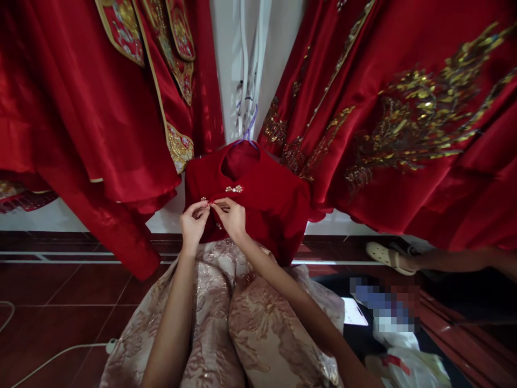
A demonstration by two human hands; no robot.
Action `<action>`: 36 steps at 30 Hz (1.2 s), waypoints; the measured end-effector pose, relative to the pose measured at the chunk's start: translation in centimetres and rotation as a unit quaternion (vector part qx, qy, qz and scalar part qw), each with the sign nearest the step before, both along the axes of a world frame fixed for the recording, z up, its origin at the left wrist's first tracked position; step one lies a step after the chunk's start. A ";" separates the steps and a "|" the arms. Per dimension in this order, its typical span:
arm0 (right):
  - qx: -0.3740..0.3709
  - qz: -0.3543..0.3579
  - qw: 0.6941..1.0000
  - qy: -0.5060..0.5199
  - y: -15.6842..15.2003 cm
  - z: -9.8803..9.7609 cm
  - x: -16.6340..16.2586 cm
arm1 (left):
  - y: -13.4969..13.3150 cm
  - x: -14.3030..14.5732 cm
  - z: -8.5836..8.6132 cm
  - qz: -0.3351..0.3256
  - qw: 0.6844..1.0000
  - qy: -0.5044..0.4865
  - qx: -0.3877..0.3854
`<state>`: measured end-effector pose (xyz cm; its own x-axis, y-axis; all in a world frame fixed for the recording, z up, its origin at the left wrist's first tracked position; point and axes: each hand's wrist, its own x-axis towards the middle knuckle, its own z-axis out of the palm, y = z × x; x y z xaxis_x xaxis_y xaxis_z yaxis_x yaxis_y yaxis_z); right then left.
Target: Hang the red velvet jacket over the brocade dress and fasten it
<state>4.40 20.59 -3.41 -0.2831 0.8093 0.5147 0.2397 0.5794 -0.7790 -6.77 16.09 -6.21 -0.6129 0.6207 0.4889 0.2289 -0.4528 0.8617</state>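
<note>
A red jacket (266, 199) hangs in front of me on a purple hanger (251, 126). My left hand (194, 223) and my right hand (232, 216) meet at its front opening. Both pinch a small red part of the jacket between thumb and fingertips; its exact shape is too small to make out. Just above the fingers sits a beaded flower-like fastener (234, 189), with further pearl-like beads beside and below the hands. Under the jacket, pinkish patterned shiny fabric (258, 307) is spread beneath my forearms.
Red embroidered garments (133, 124) hang at left, and gold-sequined red ones (420, 118) at right. A person's foot in a cream clog (388, 257) reaches in from the right. A phone (354, 311) and plastic bags (412, 366) lie lower right; a white cable (60, 353) crosses the floor.
</note>
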 end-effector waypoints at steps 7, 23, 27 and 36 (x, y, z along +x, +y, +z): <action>0.035 -0.034 0.999 -0.024 -0.6 -0.3 0.0 | -0.2 -0.3 0.4 0.018 1.000 0.012 -0.020; 0.067 -0.065 0.990 -0.103 0.1 0.5 0.0 | 0.5 -3.0 0.9 -0.043 0.983 0.172 -0.048; 0.057 0.012 0.980 -0.189 0.1 1.3 2.5 | -0.3 0.1 -1.7 0.105 0.991 0.079 -0.018; -0.025 0.067 0.968 -0.241 -0.4 -1.1 9.2 | -1.7 5.7 -5.8 0.180 0.935 0.219 -0.213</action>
